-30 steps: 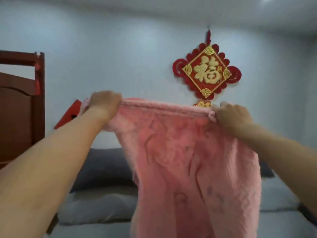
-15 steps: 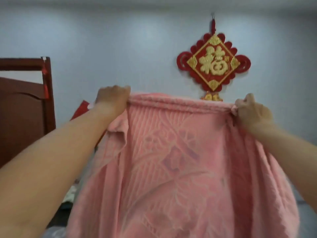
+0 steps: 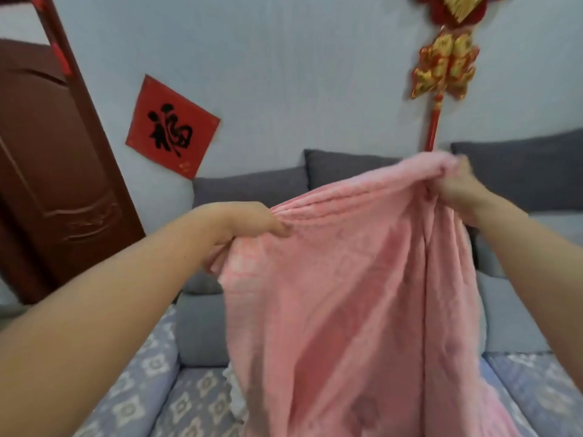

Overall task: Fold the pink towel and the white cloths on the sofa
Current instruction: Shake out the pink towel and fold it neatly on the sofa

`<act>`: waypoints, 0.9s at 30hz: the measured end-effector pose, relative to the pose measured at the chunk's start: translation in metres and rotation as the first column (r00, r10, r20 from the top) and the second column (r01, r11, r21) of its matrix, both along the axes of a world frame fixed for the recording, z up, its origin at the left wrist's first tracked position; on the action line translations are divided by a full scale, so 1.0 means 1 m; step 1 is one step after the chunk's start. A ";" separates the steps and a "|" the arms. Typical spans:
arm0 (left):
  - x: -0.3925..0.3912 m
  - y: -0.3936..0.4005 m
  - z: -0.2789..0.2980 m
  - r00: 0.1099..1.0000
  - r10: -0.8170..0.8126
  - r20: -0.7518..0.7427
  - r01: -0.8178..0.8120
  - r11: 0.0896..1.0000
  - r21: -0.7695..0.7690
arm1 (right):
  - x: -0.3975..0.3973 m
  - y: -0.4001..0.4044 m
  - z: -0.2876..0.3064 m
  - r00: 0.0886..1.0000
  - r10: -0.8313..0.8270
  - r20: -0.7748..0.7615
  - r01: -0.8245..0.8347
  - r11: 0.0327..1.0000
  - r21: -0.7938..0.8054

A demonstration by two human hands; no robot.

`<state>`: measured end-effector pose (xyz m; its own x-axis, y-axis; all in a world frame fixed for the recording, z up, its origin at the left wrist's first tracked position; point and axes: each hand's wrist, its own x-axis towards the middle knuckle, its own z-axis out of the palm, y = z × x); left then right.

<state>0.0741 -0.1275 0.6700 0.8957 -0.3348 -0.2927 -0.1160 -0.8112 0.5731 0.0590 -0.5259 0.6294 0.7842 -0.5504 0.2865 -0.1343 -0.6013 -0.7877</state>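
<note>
Two bare forearms, no sleeves; left hand (image 3: 249, 220), right hand (image 3: 459, 189) ungloved, no jewellery visible.

Pink towel (image 3: 347, 294) screens sofa (image 3: 202, 335) seat ahead.

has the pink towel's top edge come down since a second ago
Yes. The pink towel was held up by the red wall ornament; now its top edge sits lower, against the sofa cushions.

Dark brown carved wooden door (image 3: 47, 171) at nine o'clock; red square paper poster with black character (image 3: 172, 126) at eleven; red-and-gold knotted hanging ornament (image 3: 444, 63) at one.
</note>
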 end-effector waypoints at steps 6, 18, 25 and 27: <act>0.004 -0.018 -0.115 0.821 -0.029 -0.570 -0.378 0.720 -0.582 | -0.087 0.146 -0.214 0.978 0.128 -0.161 -0.124 0.992 0.034; 0.010 -0.004 -0.242 0.416 -0.408 -0.813 -0.655 0.485 -0.579 | -0.139 0.334 -0.356 0.871 -0.320 -0.372 0.490 0.608 0.624; 0.029 0.059 -0.279 0.272 -0.600 -0.752 -0.626 0.483 -0.612 | -0.123 0.375 -0.411 0.826 -0.302 -0.475 0.553 0.595 0.583; 0.030 0.075 -0.266 0.247 -0.611 -0.752 -0.613 0.503 -0.610 | -0.128 0.402 -0.394 0.823 -0.313 -0.474 0.563 0.565 0.603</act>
<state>0.1044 -0.0522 0.4039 0.2065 -0.8946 -0.3964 0.8987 0.0132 0.4384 -0.0686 -0.1239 0.2356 0.3581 -0.7752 -0.5203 -0.5113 0.3035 -0.8040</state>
